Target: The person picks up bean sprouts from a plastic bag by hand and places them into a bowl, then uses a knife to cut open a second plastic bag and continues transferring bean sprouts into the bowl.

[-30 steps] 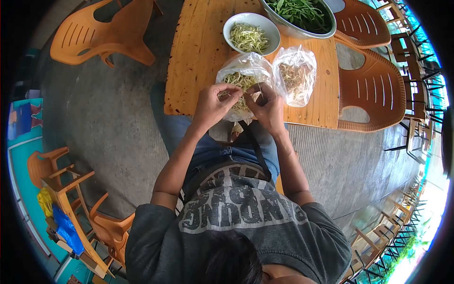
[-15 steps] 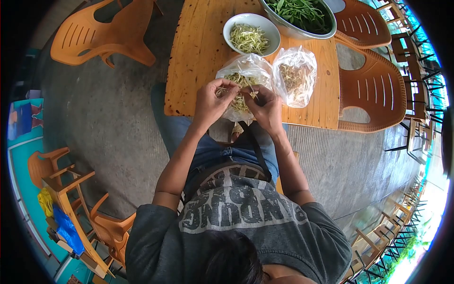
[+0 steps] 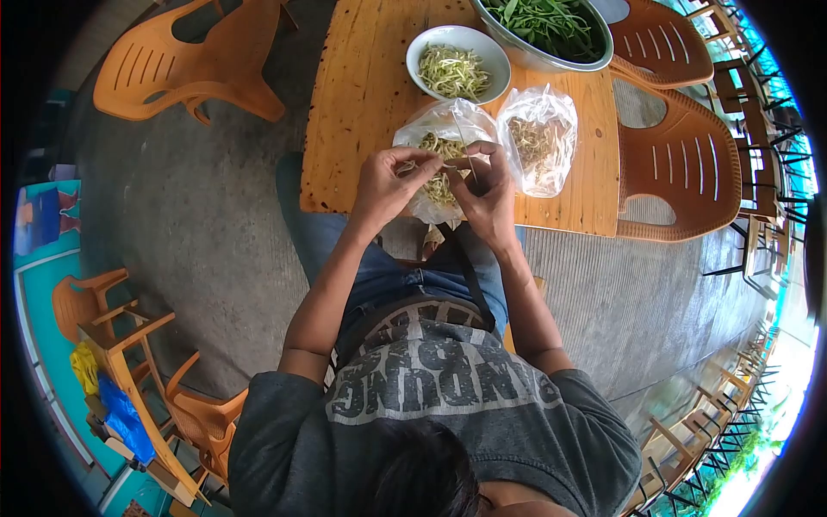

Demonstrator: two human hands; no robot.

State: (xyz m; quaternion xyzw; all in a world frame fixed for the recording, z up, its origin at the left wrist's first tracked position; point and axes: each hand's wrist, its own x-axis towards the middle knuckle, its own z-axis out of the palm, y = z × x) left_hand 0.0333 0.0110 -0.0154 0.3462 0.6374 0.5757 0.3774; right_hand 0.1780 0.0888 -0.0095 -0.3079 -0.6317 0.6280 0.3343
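Over an open clear plastic bag (image 3: 481,126) of bean sprouts (image 3: 439,191), both my hands meet at the table's near edge. My left hand (image 3: 385,189) is closed in a pinch, with pale sprout bits at its fingers. A thin pale bean sprout (image 3: 463,138) sticks up from my right hand (image 3: 489,202), whose thumb and fingers are pinched close to the left fingertips. Just beyond the bag stands a white bowl (image 3: 419,53) heaped with cleaner-looking sprouts (image 3: 452,71). A second plastic bag (image 3: 564,129), right of the first, contains thin brownish scraps (image 3: 534,142).
A metal basin (image 3: 551,62) of green leaves (image 3: 543,21) stands at the far right of the wooden table (image 3: 362,95). Orange plastic chairs stand left (image 3: 164,77) and right (image 3: 689,172) of it. Several more chairs and tables line the room's sides.
My right fingers have shifted and lifted slightly, the index finger bending higher. The thin sprout at them now stands more upright. My left hand stays almost in place.
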